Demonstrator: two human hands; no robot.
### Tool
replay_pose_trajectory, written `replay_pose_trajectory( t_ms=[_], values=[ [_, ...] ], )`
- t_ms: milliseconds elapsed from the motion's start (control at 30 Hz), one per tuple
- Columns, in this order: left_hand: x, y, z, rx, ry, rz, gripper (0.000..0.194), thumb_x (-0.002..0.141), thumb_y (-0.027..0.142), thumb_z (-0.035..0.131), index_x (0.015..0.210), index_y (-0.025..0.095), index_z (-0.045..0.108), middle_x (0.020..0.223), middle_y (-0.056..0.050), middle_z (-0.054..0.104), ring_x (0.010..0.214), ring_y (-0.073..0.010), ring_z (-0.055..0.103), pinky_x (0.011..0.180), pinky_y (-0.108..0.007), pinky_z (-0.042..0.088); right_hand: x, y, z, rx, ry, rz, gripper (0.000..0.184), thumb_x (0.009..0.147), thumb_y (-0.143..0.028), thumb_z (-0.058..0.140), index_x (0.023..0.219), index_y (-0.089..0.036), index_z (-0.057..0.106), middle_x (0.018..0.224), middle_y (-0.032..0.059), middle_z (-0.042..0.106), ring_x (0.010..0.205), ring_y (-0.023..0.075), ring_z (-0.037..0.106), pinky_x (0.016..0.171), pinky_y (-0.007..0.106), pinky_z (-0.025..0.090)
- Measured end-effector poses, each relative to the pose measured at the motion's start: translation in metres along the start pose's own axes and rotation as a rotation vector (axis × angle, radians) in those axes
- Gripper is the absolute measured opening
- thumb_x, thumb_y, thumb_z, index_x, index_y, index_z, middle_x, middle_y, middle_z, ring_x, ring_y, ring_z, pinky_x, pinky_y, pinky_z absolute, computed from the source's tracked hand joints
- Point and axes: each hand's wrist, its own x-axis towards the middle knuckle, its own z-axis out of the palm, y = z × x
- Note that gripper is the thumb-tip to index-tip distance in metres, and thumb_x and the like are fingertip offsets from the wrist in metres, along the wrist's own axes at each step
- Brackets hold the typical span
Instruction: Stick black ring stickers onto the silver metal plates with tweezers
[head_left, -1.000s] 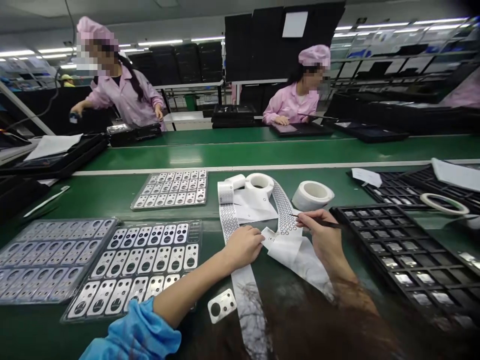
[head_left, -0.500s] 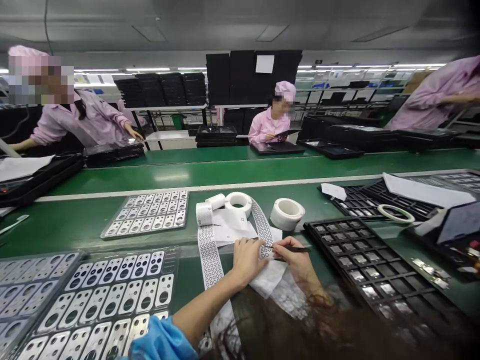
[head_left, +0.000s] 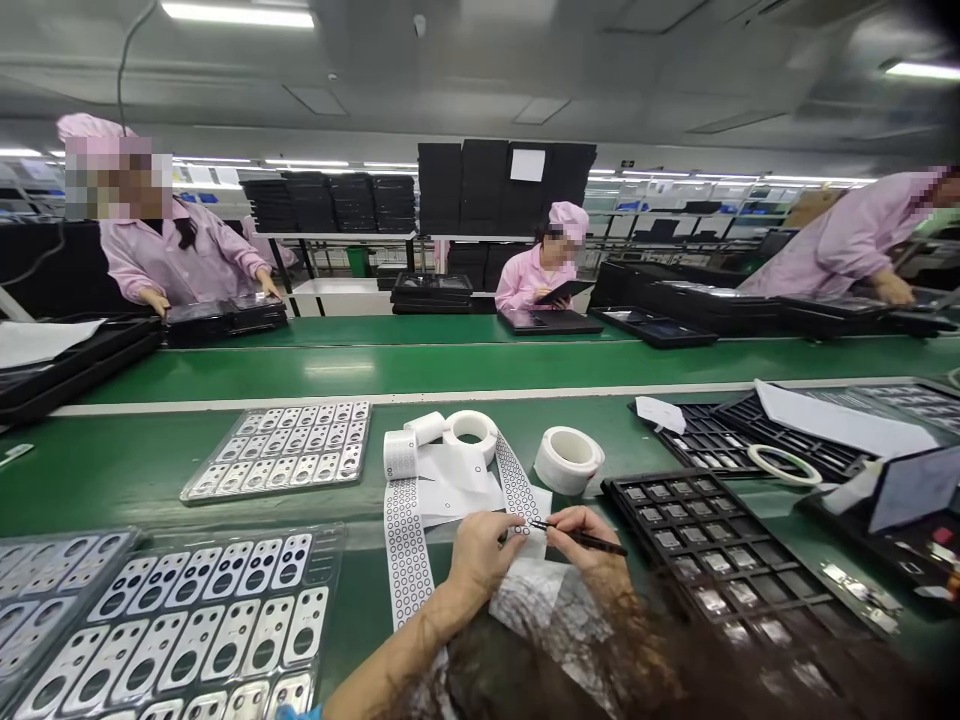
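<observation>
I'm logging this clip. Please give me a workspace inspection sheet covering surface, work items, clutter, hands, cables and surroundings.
Surface: smooth green tabletop.
Work items: white paper strip printed with black rings, slim black tweezers, upright white tape roll, clear plastic tray of silver plates with round holes.
Clutter: loose silver metal pieces and black compartment tray, both right of the hands.
Left hand: fingers at the strip's near end; grip unclear.
Right hand: holds the tweezers, tips at the strip; contact unclear.
Cables: grey cable hanging upper left; on the tabletop, nothing seen.
Surroundings: co-workers in pink workwear across the tabletop, stacked black trays behind.
</observation>
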Motion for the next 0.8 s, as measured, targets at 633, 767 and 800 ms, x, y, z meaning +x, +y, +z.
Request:
replay_pose_trajectory(
  t_ms=[633,767,800],
  values=[
    [-0.005,0.0,0.004,0.035,0.03,-0.007,0.008,0.103,0.024,0.073,0.103,0.022,0.081,0.104,-0.003,0.081,0.1,-0.0187,0.076,0.094,-0.04,0.066,0.004,-0.008,-0.01,-0.21,-0.27,-0.187,0.012,0.088,-0.037,0.079,0.078,-0.041,0.075,0.082,0.0097,0.081,0.073,0.0341,0.081,0.065,0.037,0.068],
    [-0.007,-0.001,0.006,0.005,0.063,0.017,0.008,0.103,0.025,0.073,0.102,0.021,0.081,0.103,-0.005,0.081,0.099,-0.0191,0.076,0.092,-0.04,0.066,0.004,-0.013,-0.005,-0.223,-0.259,-0.19,0.013,0.086,-0.038,0.079,0.074,-0.04,0.074,0.079,0.006,0.08,0.069,0.033,0.08,0.061,0.037,0.067],
    [-0.007,-0.001,0.006,-0.002,0.07,0.022,0.008,0.103,0.025,0.073,0.102,0.021,0.081,0.103,-0.005,0.081,0.099,-0.0191,0.076,0.092,-0.04,0.065,0.003,-0.015,-0.003,-0.226,-0.239,-0.186,0.014,0.086,-0.038,0.079,0.073,-0.039,0.074,0.079,0.0044,0.08,0.069,0.0328,0.08,0.061,0.039,0.067]
  ],
)
